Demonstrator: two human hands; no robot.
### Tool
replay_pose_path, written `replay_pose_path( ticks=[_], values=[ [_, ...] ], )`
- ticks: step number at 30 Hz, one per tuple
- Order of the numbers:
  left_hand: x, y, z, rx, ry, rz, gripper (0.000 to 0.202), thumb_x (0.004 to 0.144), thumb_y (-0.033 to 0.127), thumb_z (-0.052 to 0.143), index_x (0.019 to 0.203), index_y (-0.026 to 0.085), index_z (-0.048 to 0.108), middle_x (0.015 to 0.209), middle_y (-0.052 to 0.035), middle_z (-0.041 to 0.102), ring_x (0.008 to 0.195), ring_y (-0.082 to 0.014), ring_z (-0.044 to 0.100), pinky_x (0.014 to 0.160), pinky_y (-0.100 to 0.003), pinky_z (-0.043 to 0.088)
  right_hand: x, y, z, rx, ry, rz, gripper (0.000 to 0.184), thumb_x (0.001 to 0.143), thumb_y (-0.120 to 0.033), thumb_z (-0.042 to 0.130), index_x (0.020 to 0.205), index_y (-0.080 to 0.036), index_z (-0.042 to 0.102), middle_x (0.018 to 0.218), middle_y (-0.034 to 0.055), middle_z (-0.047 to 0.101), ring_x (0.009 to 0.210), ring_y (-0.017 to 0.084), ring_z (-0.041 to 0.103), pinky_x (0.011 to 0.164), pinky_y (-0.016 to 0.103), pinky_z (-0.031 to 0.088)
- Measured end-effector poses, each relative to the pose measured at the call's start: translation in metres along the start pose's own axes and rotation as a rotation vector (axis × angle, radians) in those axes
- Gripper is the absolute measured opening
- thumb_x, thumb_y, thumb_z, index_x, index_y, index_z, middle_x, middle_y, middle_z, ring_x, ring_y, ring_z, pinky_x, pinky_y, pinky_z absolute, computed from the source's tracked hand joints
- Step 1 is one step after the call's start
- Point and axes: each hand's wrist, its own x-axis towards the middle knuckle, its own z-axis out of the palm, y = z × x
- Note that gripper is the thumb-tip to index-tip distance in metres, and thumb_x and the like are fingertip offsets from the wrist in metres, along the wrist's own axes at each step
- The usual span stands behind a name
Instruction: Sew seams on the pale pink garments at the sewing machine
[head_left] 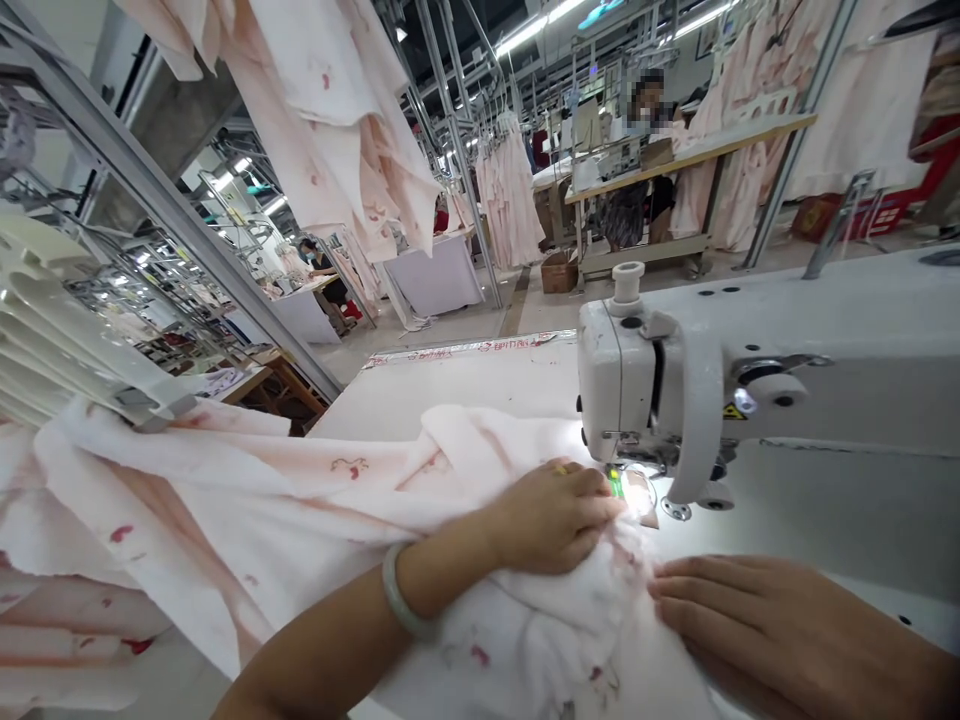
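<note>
A pale pink and white printed fabric spreads across the sewing table, its edge bunched under the head of a white sewing machine. Beside the lit needle area, my left hand has its fingers bent and closed on the fabric, fingertips close to the presser foot. A pale bangle circles that wrist. My right hand lies open at the fabric's right edge, fingers stretched out and touching it. The needle itself cannot be made out.
A hanger clamp at left carries part of the fabric. Pink garments hang above the table. A metal post slants past the left side. Behind, a person sits at another workbench; a brown box stands on the floor.
</note>
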Motion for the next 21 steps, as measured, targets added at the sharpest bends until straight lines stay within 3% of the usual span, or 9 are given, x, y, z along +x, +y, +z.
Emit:
replay_pose_path(
  ticks=[3,6,8,10,13,16,18,21],
  values=[
    [-0.005,0.014,-0.014,-0.043,-0.069,-0.076,0.026,0.108,0.032,0.050,0.119,0.017,0.069,0.123,-0.0125,0.072,0.117,-0.0271,0.068,0.114,-0.048,0.047,0.005,0.001,-0.003,-0.010,-0.044,-0.061,0.034,0.107,-0.005,0.034,0.116,-0.016,0.066,0.100,0.0056,0.080,0.087,0.019,0.076,0.076,0.031,0.058],
    [-0.023,0.048,-0.007,-0.067,-0.025,-0.244,0.053,0.100,0.051,0.062,0.140,0.017,0.059,0.143,-0.0163,0.065,0.136,-0.0367,0.058,0.124,-0.063,0.036,0.010,-0.002,-0.008,0.029,-0.096,-0.073,0.039,0.109,-0.010,0.030,0.112,-0.017,0.069,0.098,0.0062,0.079,0.091,0.020,0.076,0.083,0.032,0.059],
    [-0.034,0.066,0.008,-0.074,0.061,-0.345,0.065,0.095,0.044,0.065,0.151,0.014,0.049,0.156,-0.0200,0.055,0.150,-0.0399,0.045,0.128,-0.067,0.030,0.013,-0.004,-0.014,0.075,-0.122,-0.054,0.039,0.110,-0.015,0.032,0.105,-0.019,0.070,0.095,0.0069,0.078,0.091,0.021,0.075,0.082,0.033,0.060],
    [-0.037,0.071,0.021,-0.092,0.137,-0.395,0.057,0.091,0.027,0.062,0.145,0.014,0.053,0.156,-0.0201,0.056,0.151,-0.0387,0.045,0.128,-0.063,0.030,0.016,-0.004,-0.018,0.147,-0.129,-0.001,0.035,0.111,-0.018,0.037,0.102,-0.021,0.070,0.094,0.0066,0.077,0.091,0.021,0.074,0.081,0.033,0.060],
    [-0.025,0.050,0.028,-0.220,0.252,-0.465,0.029,0.084,0.013,0.054,0.110,0.018,0.067,0.121,-0.0135,0.073,0.119,-0.0313,0.066,0.112,-0.050,0.050,0.015,0.003,-0.016,0.190,-0.100,0.145,0.032,0.111,-0.020,0.043,0.095,-0.022,0.071,0.090,0.0047,0.074,0.082,0.019,0.070,0.072,0.033,0.059],
    [-0.009,0.018,0.020,-0.417,0.388,-0.493,0.015,0.083,0.012,0.049,0.087,0.021,0.060,0.088,-0.0055,0.070,0.087,-0.0230,0.066,0.085,-0.036,0.055,0.007,0.013,-0.007,0.144,-0.059,0.288,0.030,0.112,-0.029,0.046,0.100,-0.023,0.072,0.093,0.0048,0.075,0.082,0.021,0.071,0.073,0.038,0.059],
    [-0.002,0.003,0.014,-0.478,0.411,-0.433,0.010,0.079,0.013,0.050,0.081,0.021,0.055,0.081,-0.0031,0.065,0.079,-0.0207,0.062,0.077,-0.031,0.051,0.000,0.018,0.001,0.132,-0.065,0.379,0.028,0.112,-0.038,0.048,0.111,-0.026,0.073,0.103,0.0055,0.077,0.092,0.025,0.074,0.086,0.046,0.060],
    [0.000,-0.003,0.009,-0.506,0.372,-0.342,0.009,0.074,0.016,0.055,0.082,0.020,0.055,0.082,-0.0021,0.063,0.077,-0.0200,0.059,0.073,-0.030,0.048,-0.006,0.019,0.010,0.125,-0.123,0.497,0.033,0.111,-0.047,0.050,0.128,-0.029,0.071,0.116,0.0081,0.076,0.108,0.031,0.072,0.102,0.057,0.054]
  ],
)
